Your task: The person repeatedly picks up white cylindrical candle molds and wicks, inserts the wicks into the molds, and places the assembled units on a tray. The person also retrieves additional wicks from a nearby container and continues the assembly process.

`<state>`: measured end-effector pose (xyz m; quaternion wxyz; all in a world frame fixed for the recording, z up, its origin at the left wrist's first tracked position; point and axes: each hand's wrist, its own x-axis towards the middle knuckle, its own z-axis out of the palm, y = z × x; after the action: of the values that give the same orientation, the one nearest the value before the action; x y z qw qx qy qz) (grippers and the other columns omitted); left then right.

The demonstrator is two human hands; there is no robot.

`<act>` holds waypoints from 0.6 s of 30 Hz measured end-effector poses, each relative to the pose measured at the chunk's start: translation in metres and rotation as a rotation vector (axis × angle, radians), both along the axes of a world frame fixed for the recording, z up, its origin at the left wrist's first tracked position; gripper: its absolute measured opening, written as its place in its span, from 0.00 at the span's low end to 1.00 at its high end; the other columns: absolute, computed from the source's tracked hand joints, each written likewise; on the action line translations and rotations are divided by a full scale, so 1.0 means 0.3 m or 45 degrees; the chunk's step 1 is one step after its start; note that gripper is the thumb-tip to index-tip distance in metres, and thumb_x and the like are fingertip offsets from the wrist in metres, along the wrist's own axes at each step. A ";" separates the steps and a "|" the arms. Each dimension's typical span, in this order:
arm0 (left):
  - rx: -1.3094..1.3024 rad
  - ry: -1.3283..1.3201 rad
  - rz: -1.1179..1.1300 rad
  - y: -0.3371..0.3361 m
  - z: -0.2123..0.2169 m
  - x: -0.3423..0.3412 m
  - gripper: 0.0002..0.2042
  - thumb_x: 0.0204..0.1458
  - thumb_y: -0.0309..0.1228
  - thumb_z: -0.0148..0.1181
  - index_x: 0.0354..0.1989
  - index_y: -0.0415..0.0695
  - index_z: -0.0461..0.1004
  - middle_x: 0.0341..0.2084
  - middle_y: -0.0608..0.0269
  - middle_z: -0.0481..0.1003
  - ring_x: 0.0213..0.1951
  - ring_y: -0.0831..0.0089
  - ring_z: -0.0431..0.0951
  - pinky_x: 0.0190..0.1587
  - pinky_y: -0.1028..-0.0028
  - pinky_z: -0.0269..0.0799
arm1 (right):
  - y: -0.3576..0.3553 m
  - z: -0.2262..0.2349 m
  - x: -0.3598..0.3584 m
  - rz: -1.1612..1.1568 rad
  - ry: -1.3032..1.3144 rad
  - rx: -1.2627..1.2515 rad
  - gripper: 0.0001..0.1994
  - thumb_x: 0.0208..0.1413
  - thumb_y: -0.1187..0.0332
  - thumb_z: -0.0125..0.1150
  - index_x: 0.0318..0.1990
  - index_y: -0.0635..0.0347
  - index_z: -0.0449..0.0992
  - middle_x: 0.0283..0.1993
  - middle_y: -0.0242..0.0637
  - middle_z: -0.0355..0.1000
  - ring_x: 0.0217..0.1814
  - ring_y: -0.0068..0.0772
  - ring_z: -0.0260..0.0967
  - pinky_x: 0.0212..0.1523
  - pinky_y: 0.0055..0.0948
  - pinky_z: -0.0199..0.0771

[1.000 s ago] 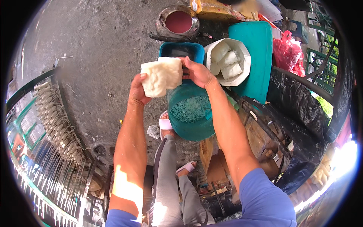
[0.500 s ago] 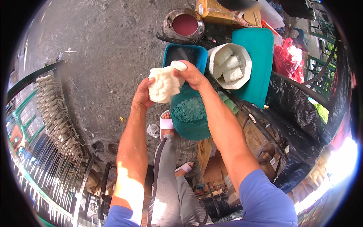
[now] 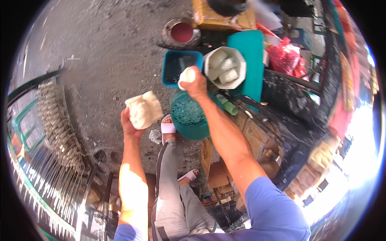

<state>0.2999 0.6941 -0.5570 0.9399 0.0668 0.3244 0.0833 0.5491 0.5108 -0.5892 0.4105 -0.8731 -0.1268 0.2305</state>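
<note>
My left hand (image 3: 131,125) grips a cream-white molded piece (image 3: 144,110) with a lumpy relief on its face; its exact kind I cannot tell. In my right hand (image 3: 198,86) is a smaller rounded white lump (image 3: 187,75), its fingers closed around it. The right hand is over the gap between a blue square basin (image 3: 165,70) of dark liquid and a round teal tub (image 3: 192,134) with bluish bits or foam inside. Just right of it stands a white many-sided bucket (image 3: 206,66) holding several white chunks (image 3: 229,76).
A flat teal panel (image 3: 249,50) lies right of the bucket. Behind the basin sits a round container (image 3: 167,34) of dark pink liquid, with a yellowish box (image 3: 201,16) beyond. Red plastic bags (image 3: 283,54) are at right. Rows of hanging pale pieces (image 3: 60,124) line a rack at left.
My hands have come apart. The left has moved left and nearer with the molded piece, while the right has stayed by the basin with the white lump. The view has shifted somewhat.
</note>
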 end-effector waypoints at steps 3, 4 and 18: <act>0.004 0.314 0.065 -0.035 0.089 -0.049 0.36 0.56 0.58 0.59 0.67 0.46 0.71 0.59 0.57 0.77 0.61 0.55 0.77 0.66 0.47 0.69 | -0.039 0.106 -0.019 -0.129 0.001 0.122 0.39 0.38 0.66 0.80 0.62 0.58 0.70 0.55 0.46 0.77 0.57 0.49 0.77 0.59 0.44 0.76; 0.052 0.223 0.071 -0.046 0.127 -0.081 0.36 0.55 0.58 0.59 0.67 0.46 0.71 0.59 0.58 0.77 0.60 0.56 0.77 0.66 0.46 0.70 | -0.052 0.153 -0.039 -0.298 0.221 0.315 0.35 0.41 0.69 0.78 0.60 0.58 0.70 0.53 0.42 0.77 0.57 0.47 0.77 0.58 0.42 0.77; 0.227 -0.306 -0.978 -0.289 0.937 -0.291 0.44 0.48 0.56 0.70 0.68 0.37 0.67 0.60 0.52 0.76 0.60 0.54 0.77 0.66 0.52 0.71 | -0.887 1.162 -1.163 -1.297 1.571 1.880 0.17 0.56 0.62 0.69 0.50 0.60 0.78 0.45 0.43 0.81 0.48 0.41 0.81 0.57 0.46 0.81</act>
<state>0.2126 0.6074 -0.2760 0.9243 0.2541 0.1553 -0.2387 0.2001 0.2448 -0.2405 0.8742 -0.0948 0.3707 0.2989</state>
